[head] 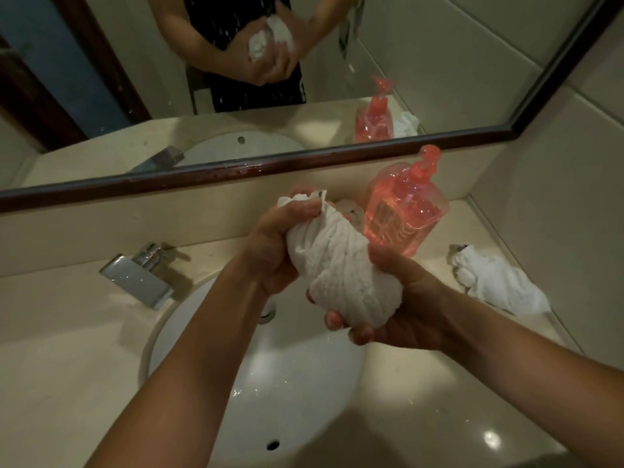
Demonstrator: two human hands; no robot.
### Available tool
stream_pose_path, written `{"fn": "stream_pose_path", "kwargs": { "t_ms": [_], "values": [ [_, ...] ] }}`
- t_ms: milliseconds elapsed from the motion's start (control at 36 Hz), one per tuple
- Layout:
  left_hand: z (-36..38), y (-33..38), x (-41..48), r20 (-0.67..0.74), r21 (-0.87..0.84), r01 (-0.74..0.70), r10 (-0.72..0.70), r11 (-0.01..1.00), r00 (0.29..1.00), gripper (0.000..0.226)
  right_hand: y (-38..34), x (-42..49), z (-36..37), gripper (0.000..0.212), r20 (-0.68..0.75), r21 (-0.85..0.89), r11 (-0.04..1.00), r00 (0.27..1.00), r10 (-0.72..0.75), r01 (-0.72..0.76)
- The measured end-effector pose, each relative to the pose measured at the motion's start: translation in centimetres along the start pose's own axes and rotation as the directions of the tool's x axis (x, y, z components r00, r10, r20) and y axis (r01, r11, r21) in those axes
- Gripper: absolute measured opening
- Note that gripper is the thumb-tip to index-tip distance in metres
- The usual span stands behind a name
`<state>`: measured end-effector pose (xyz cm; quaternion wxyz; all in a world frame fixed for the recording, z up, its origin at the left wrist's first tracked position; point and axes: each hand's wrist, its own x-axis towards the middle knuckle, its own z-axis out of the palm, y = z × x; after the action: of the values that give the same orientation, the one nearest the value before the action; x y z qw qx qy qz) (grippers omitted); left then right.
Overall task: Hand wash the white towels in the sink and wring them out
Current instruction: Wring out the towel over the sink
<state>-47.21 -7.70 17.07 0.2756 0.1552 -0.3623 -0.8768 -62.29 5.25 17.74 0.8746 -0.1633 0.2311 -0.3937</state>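
A white towel [337, 261], twisted into a tight roll, hangs above the white sink [304, 376]. My left hand [273, 244] grips its upper end, with a tuft of cloth sticking out past the fingers. My right hand [398, 298] grips the lower, thicker end, fingers curled under it. A second white towel [496, 285] lies crumpled on the counter at the right, untouched.
A chrome faucet [141, 275] stands at the sink's left rear. A pink soap pump bottle [405, 207] sits on the beige counter [67, 349] just behind the towel. A dark-framed mirror [236, 170] runs along the wall and reflects the hands and the towel.
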Motion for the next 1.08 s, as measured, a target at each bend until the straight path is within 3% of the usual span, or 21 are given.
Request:
{"fn": "stream_pose_path", "kwargs": {
  "t_ms": [111, 222, 361, 444, 694, 861, 944, 1083],
  "values": [
    [0.9, 0.5, -0.5, -0.021, -0.082, 0.080, -0.082, 0.993, 0.996, 0.063, -1.3, -1.0, 0.6, 0.081, 0.014, -0.171, 0.984, 0.998, 0.060, -0.057],
    [1.7, 0.9, -1.2, -0.001, -0.039, 0.114, -0.114, 0.993, 0.993, 0.061, -2.7, -1.7, 2.6, 0.088, -0.223, -0.432, 0.880, 0.969, 0.107, -0.196],
    [1.8, -0.1, -1.2, -0.229, 0.248, 0.046, 0.013, 0.968, 0.973, 0.023, -1.9, -0.1, 3.3, 0.052, -0.444, -0.592, 0.746, 0.896, 0.015, -0.306],
    [1.1, -1.0, -0.7, -0.312, 0.396, 0.031, 0.102, 0.918, 0.945, 0.020, -0.9, 0.8, 2.8, 0.041, -0.489, -0.619, 0.735, 0.868, -0.086, -0.276],
    [-1.6, -2.9, 0.8, -0.349, 0.772, 0.074, 0.323, 0.632, 0.880, 0.023, 1.4, 4.7, -1.9, 0.056, -0.594, -0.691, 0.686, 0.719, -0.360, -0.228],
    [-2.9, -4.4, 1.6, -0.400, 0.771, 0.099, 0.359, 0.629, 0.843, 0.025, 2.8, 6.5, -4.4, 0.077, -0.643, -0.693, 0.664, 0.658, -0.392, -0.281],
    [-3.9, -5.1, 2.4, -0.437, 0.763, 0.120, 0.370, 0.636, 0.820, 0.027, 2.9, 7.2, -5.1, 0.057, -0.644, -0.701, 0.659, 0.640, -0.419, -0.273],
    [-4.5, -5.2, 2.9, -0.424, 0.787, 0.104, 0.411, 0.609, 0.807, 0.020, 2.7, 7.9, -5.3, 0.051, -0.650, -0.706, 0.656, 0.612, -0.451, -0.266]
  ]
}}
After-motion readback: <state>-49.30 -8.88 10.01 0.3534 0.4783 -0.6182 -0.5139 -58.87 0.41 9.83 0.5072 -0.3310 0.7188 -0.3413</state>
